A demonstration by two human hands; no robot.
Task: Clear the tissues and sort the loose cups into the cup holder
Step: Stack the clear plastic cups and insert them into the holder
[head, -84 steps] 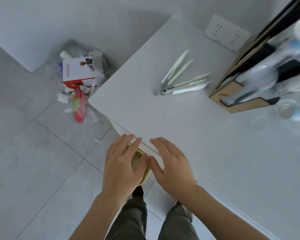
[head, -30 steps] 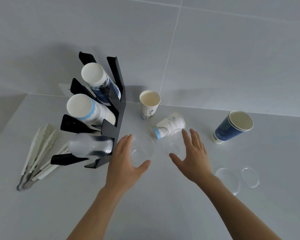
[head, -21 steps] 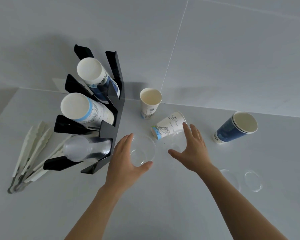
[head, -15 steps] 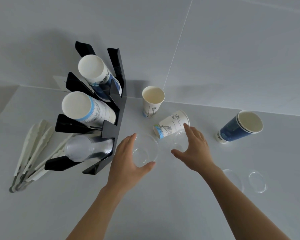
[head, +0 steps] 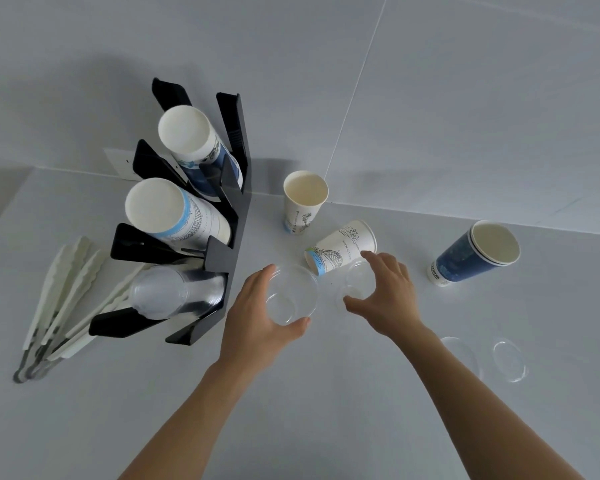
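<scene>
"Was the sorting finished?"

"Not yet. The left hand (head: 257, 320) gripped a clear cup (head: 291, 299) just right of the cup holder (head: 236, 202); the right hand (head: 388, 299) curled round a second clear cup (head: 357, 280) further right. Three paper cups (head: 342, 251) beyond lay unsorted; no tissues showed."

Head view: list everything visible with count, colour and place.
cup holder: one, black, left.
top stack: one, blue-white, in holder.
middle stack: one, white, in holder.
bottom stack: one, clear, in holder.
upright white cup: one, by wall.
tipped white cup: one, on its side, centre.
blue cup: one, maybe nested, right.
left clear cup: one, centre.
right clear cup: one, centre.
clear lids: two, far right.
tongs: white, left of holder, count unclear.
left hand: grips left clear cup.
right hand: curls round right clear cup.
</scene>
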